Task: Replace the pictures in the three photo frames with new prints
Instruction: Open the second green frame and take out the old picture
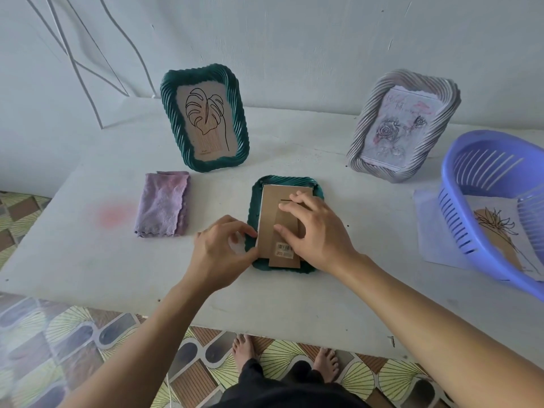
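White tabletop (368,237) runs bare between the hands and the near edge, and that edge crosses low in the view, above patterned floor tiles (73,334) and two bare feet. The far edge meets a pale wall (294,39).

On the left, a folded purple cloth (163,206) lies flat, well apart from the left edge, with a faint pink stain (114,214) beside it. On the right, a tilted purple basket (459,219) crowds that side and rests on loose prints (432,231); one more print with a line drawing shows inside it.

Two frames stand upright toward the back: a standing green frame (169,113) with a leaf drawing at the left, and a silver frame (365,125) with roses at the right. A wide gap lies between them.

Just in front of that gap, at the centre, the face-down frame (287,181) lies flat, its cardboard backing (273,213) upward, with a barcode sticker (284,250) near its lower end.

The left hand (219,254) sits at the frame's lower left, fingers curled, with thumb and forefinger pinching the frame's left edge where backing meets rim. The right hand (316,231) lies over the backing's right half with fingers spread and only slightly bent, pressing down and holding nothing.
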Demonstrator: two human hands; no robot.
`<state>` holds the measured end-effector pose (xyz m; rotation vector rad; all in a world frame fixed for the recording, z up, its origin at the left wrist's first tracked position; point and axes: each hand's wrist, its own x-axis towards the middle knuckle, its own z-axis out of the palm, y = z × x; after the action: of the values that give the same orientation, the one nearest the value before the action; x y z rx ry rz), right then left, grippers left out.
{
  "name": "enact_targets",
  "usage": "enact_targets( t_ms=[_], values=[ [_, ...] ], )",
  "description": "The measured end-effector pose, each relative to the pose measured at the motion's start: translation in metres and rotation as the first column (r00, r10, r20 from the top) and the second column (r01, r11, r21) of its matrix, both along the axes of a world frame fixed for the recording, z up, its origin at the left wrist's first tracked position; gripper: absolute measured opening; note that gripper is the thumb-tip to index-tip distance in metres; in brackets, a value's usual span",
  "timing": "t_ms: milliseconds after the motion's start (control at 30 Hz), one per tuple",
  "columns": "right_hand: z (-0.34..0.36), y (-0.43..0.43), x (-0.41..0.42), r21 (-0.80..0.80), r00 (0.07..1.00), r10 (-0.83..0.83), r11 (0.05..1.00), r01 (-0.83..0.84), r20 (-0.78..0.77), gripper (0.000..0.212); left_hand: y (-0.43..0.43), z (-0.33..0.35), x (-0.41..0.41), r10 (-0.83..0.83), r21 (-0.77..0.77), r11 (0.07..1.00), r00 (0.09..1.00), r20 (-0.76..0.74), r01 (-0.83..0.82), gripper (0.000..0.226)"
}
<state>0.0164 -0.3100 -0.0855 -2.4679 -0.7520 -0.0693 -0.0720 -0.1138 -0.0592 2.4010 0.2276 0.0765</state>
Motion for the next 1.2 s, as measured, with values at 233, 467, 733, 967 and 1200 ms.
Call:
enact_targets(
  t_ms=[233, 467, 733, 967, 1200],
  values=[
    [-0.001, -0.001, 0.000, 0.020, 1.000, 0.004, 1.000, -0.004, -0.005, 0.041, 0.011, -0.003, -0.005, -0.043, -0.067, 0.997, 0.999, 0.003, 0.043, 0.018],
    [0.013, -0.008, 0.007, 0.038, 0.987, 0.064, 0.998, -0.059, -0.147, 0.041, 0.007, -0.002, 0.004, -0.125, 0.049, 0.992, 0.984, 0.124, 0.120, 0.013],
    [0.031, -0.037, 0.006, 0.285, 0.982, 0.044, 0.959, 0.010, -0.184, 0.016, -0.015, -0.001, 0.020, -0.438, 0.345, 0.849, 0.898, 0.040, 0.399, 0.031],
    [0.026, -0.063, -0.016, 0.075, 0.980, 0.048, 0.997, -0.034, -0.195, 0.017, -0.012, -0.002, 0.025, -0.440, 0.376, 0.839, 0.897, 0.041, 0.394, 0.043],
    [0.022, -0.053, -0.019, 0.015, 0.976, 0.029, 1.000, -0.026, -0.216, 0.026, -0.010, -0.001, 0.030, -0.440, 0.346, 0.848, 0.897, 0.035, 0.403, 0.036]
  ],
)
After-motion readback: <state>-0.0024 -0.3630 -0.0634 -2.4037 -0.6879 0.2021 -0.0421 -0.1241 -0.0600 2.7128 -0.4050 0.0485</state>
